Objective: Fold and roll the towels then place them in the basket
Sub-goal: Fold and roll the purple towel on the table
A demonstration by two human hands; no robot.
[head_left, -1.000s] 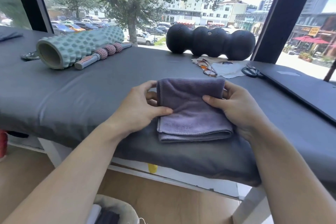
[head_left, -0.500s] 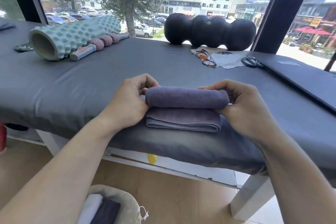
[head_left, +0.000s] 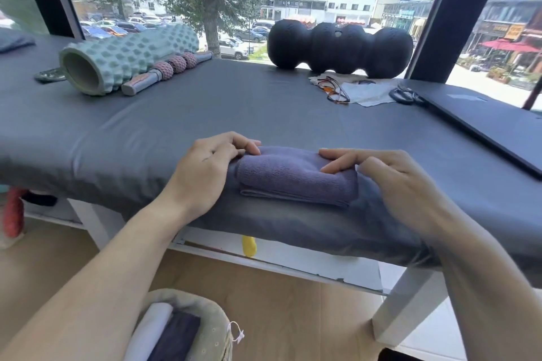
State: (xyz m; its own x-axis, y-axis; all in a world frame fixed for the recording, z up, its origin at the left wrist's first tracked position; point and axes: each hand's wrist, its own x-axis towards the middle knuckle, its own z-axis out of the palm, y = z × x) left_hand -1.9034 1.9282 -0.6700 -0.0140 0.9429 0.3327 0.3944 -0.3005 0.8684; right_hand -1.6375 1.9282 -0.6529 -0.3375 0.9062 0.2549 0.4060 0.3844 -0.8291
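A purple towel (head_left: 293, 177) lies near the front edge of the grey padded table (head_left: 234, 108), rolled up most of the way, with a flat folded layer still showing under the roll. My left hand (head_left: 205, 167) is at the roll's left end, its fingers curled over the top of it. My right hand (head_left: 390, 176) rests on the right end with fingers stretched out along the top of the roll. On the floor below my left arm stands a beige basket (head_left: 212, 328), holding a white rolled towel (head_left: 152, 328) and a dark one (head_left: 176, 337).
At the back left lie a mint foam roller (head_left: 117, 58) and a pink massage stick (head_left: 170, 67). A black peanut roller (head_left: 337, 47) sits at the back. Glasses (head_left: 334, 89), a cloth (head_left: 366, 92) and a dark laptop (head_left: 484, 120) lie to the right.
The flat folded towel has been rolled toward me into a thick roll. Both hands came nearer with it, and my right fingers have straightened on top.
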